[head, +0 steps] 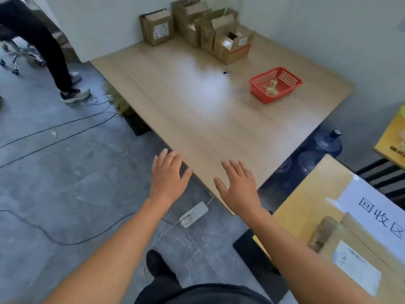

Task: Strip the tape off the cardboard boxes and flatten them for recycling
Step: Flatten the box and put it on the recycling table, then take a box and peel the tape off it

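Note:
Several brown cardboard boxes (232, 43) stand in a cluster at the far end of the wooden table (197, 119), against the wall. One labelled box (157, 27) stands apart on the left of the cluster. My left hand (169, 174) and my right hand (237, 185) are stretched out with spread fingers over the table's near corner, far from the boxes, and hold nothing. A flattened cardboard piece (359, 244) lies at the lower right on a yellow surface beside a white sign.
A red plastic basket (285, 93) with crumpled tape scraps sits on the table's right side, a small dark object (225, 73) near it. A power strip (194, 214) and cables lie on the floor. A blue water jug (328, 143) stands right of the table. Another person's legs (54, 55) are far left.

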`<state>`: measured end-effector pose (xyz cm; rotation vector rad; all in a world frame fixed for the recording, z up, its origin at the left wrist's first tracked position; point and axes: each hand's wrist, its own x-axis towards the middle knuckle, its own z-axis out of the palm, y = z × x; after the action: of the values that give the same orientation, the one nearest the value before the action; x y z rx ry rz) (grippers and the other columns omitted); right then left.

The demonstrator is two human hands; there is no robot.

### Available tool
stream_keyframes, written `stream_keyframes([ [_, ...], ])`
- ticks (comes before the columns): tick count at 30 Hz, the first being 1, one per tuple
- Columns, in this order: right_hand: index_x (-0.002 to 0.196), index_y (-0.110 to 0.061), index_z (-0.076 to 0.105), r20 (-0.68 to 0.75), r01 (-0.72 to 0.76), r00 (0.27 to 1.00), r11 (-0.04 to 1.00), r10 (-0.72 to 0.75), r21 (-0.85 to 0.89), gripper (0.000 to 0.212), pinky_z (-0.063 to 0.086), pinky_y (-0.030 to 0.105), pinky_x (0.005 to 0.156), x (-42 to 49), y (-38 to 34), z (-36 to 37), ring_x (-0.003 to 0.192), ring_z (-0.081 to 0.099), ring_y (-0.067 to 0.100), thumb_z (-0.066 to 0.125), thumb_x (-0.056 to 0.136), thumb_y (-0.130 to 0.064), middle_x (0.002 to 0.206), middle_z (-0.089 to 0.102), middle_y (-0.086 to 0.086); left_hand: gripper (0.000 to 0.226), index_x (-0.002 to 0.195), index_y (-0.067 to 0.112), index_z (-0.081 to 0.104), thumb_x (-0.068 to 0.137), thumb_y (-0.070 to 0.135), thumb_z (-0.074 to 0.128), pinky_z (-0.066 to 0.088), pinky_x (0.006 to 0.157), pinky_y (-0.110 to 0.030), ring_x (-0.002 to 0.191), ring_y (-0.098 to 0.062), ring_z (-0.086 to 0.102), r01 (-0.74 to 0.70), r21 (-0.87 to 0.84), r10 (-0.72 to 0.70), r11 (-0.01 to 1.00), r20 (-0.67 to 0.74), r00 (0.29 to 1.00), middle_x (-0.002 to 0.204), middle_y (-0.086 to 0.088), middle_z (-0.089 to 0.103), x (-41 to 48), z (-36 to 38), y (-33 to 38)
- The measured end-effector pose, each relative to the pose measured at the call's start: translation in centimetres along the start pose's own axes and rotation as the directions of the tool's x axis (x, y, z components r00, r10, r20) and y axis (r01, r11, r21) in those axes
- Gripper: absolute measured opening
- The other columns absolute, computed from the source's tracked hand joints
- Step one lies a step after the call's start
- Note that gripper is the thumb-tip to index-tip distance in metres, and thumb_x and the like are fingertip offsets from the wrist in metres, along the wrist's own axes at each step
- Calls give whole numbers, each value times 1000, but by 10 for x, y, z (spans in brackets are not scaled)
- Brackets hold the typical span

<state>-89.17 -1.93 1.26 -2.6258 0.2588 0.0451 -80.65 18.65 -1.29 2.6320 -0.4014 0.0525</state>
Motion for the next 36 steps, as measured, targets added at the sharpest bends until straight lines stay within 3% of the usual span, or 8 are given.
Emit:
stream_keyframes([
  [8,158,-30,33,31,88,996,996,-88,-3,60,4,51,127,111,-173,68,158,8,24,45,104,-52,166,28,-1,55,147,22,50,101,52,49,1,125,-49,154,-29,15,100,46,-96,994,-81,992,160,1,40,60,-104,-162],
  [21,160,-30,29,246,188,955,980,-166,-69,61,-2,53,127,226,-260,130,159,-1,24,41,105,-51,170,19,-2,62,154,21,40,103,56,42,-7,126,-46,157,-27,2,219,145,-224,965,20,974,165,4,28,123,-140,-275],
  [28,161,-35,24,174,224,962,972,-209,-72,63,-7,49,127,306,-296,127,159,-5,19,37,103,-56,171,16,-4,62,154,27,39,102,60,38,-13,124,-44,157,-25,-2,186,167,-184,968,-25,983,167,6,24,197,-167,-301],
  [36,161,-39,20,70,142,989,980,-133,-142,68,-15,45,124,402,-346,143,158,-8,16,25,99,-68,172,11,-6,64,156,31,36,101,64,34,-16,123,-44,156,-27,-6,38,142,-36,989,-18,999,169,6,16,315,-187,-351],
])
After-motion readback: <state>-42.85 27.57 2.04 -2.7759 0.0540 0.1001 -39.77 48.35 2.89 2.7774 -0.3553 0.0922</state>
